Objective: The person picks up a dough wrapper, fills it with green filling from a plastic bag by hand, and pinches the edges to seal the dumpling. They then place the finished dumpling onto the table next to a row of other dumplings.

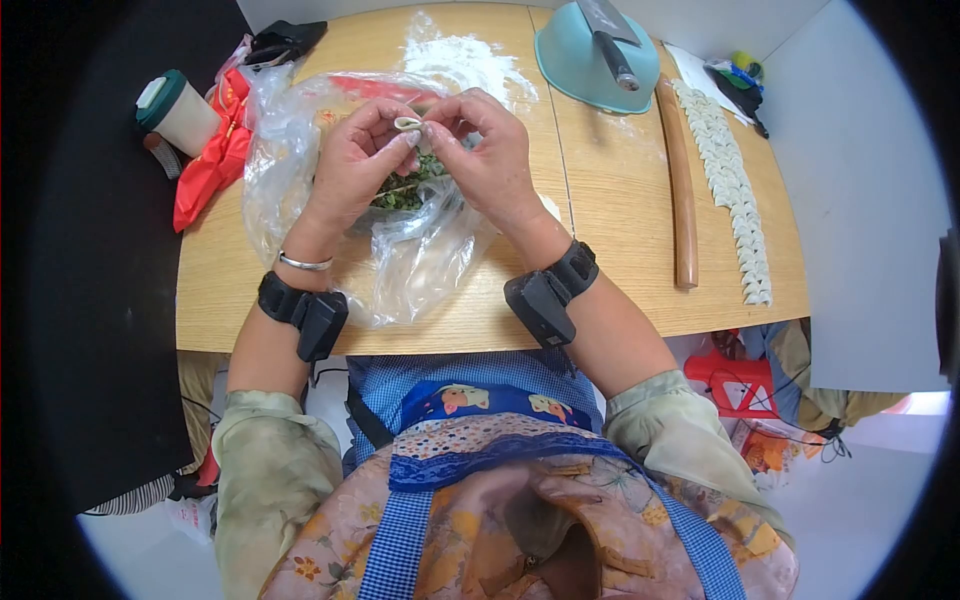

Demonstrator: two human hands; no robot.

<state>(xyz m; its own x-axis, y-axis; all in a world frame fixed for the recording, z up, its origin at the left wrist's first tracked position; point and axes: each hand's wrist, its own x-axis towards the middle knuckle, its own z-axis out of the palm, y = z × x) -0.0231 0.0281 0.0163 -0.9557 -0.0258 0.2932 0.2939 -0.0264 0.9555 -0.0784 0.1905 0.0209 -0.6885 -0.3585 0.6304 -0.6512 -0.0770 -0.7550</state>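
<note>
A small pale dumpling [408, 124], its wrapper folded into a loop, is pinched between the fingertips of both hands. My left hand [358, 160] grips its left side with thumb and fingers. On the other side, my right hand [488, 150] presses the wrapper between thumb and forefinger. Below the hands, chopped green filling [400, 192] shows inside a clear plastic bag [415, 265] spread on the table. A thin stick lies across the filling, partly hidden by the hands and plastic.
Folded dumplings [735, 195] lie in rows at right, beside a wooden rolling pin [678, 190]. A cleaver [610, 45] rests on an upturned teal basin [565, 60]. Flour [465, 65] dusts the table's back. A lidded cup [182, 112] and red bag [215, 165] sit left.
</note>
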